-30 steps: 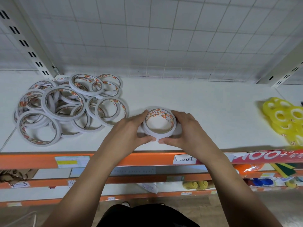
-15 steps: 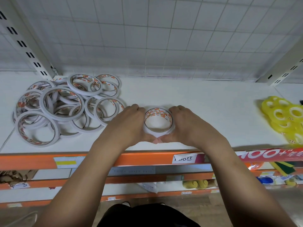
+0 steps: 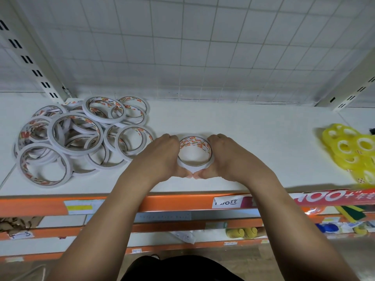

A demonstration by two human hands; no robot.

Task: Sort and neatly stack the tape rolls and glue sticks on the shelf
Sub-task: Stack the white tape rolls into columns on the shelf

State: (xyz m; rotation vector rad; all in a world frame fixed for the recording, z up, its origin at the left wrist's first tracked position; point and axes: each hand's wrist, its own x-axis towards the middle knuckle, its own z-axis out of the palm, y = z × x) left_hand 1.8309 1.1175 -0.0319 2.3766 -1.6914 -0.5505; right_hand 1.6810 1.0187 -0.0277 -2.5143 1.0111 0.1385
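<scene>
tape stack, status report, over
Hands: left hand and right hand cupped round tape stack, thumbs meeting in front. Stack upright on shelf. Loose tape pile lies apart to its left, nothing blocking.

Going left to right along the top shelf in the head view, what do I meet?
Loose pile of white tape rolls, left hand, gripped tape stack, right hand, yellow tape rolls.

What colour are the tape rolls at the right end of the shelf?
The tape rolls are yellow, seen best in the head view.
</scene>
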